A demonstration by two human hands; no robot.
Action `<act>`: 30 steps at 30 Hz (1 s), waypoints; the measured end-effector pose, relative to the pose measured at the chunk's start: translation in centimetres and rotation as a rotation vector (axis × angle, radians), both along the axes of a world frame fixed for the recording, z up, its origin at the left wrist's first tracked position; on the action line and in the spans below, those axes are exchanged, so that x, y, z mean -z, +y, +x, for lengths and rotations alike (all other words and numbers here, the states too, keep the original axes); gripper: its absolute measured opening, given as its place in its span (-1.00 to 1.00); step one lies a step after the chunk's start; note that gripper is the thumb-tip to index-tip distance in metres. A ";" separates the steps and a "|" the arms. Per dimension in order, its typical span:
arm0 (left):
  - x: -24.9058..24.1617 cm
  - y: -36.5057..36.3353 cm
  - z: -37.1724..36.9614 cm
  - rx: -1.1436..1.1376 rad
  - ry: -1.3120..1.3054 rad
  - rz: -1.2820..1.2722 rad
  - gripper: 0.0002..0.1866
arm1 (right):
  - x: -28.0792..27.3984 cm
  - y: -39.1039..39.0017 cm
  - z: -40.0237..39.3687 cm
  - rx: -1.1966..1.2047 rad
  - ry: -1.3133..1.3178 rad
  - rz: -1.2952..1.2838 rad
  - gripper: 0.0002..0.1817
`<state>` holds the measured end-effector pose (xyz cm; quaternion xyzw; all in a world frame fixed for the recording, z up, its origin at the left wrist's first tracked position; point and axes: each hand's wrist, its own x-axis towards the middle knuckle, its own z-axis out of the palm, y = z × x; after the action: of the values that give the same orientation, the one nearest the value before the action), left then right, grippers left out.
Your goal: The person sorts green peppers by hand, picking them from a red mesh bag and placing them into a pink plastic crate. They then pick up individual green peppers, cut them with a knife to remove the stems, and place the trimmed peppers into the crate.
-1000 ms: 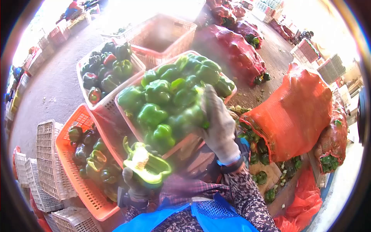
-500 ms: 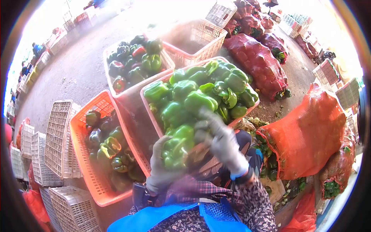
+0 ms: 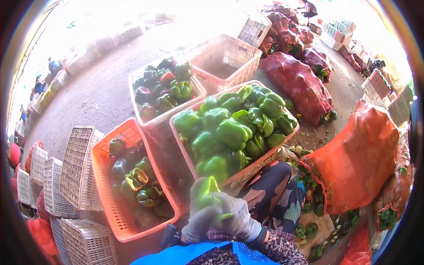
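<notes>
Both hands wear grey gloves and meet close to the body, below the full crate. My left hand (image 3: 198, 221) is wrapped round a green pepper (image 3: 206, 191) from the left. Pressed against the same pepper from the right is my right hand (image 3: 240, 217), its fingers curled. A bit of green stem shows between the gloves. Just beyond them, a pale pink crate (image 3: 255, 166) is heaped with green peppers (image 3: 234, 133). To its left, an orange crate (image 3: 109, 217) holds darker peppers and a cut-open one.
A white crate (image 3: 143, 119) of mixed peppers and a further crate (image 3: 234, 73) stand beyond. Red mesh sacks (image 3: 297, 84) lie at the back right, an orange sack (image 3: 355, 159) at the right. Stacked crates (image 3: 77, 168) line the left. A person (image 3: 309, 9) is far off.
My hands have come together nearer the body, the right one moving down and left from the crate's edge. The view has shifted, so the crates appear lower and further right.
</notes>
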<state>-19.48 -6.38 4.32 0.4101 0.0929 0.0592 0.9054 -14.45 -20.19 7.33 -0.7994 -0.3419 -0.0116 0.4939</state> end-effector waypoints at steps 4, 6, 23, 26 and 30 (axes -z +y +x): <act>1.2 0.4 -0.9 0.132 -0.067 -0.084 -0.07 | 0.5 -1.7 0.5 -0.251 0.079 -0.045 -0.33; 0.5 0.5 -1.3 0.190 0.005 -0.112 -0.08 | 0.3 -2.1 1.2 -0.377 0.193 -0.185 -0.31; -0.4 9.9 8.6 -0.220 -0.072 0.685 -0.12 | -3.0 -11.5 3.7 0.521 0.062 0.279 -0.42; -5.7 12.4 16.0 -0.199 -0.341 0.695 -0.05 | -1.2 -20.5 1.0 0.943 -0.140 -0.037 -0.45; -1.3 15.9 25.1 -0.220 -0.354 1.762 0.03 | 5.1 -33.3 -7.5 1.369 -0.133 -0.440 -0.41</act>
<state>5.64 9.51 5.61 0.9283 -0.0878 0.2573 0.2537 -21.98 -53.53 2.21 -0.9129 0.2119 -0.2980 0.1816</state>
